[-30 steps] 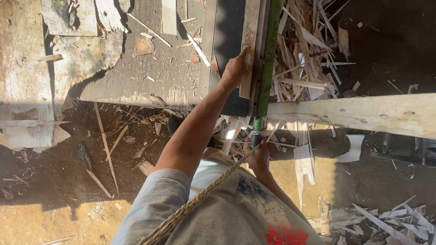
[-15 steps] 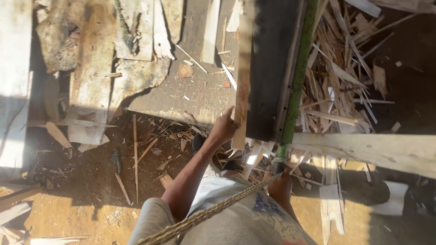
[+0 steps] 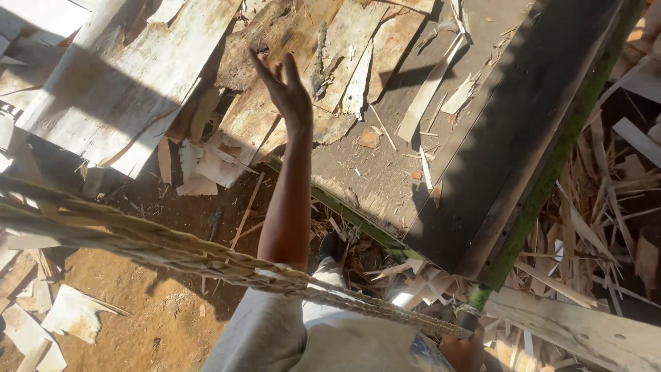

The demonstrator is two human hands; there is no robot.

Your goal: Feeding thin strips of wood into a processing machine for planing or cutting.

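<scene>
Hanging open in mid-air, left hand (image 3: 286, 86) grips nothing — right hand (image 3: 463, 350), half-hidden, unreadable.

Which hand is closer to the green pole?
The right hand. It sits at the bottom end of the green pole, seemingly gripping it where the braided rope ends. The left hand is raised open in the air, well off to the pole's left above the wood scraps.
</scene>
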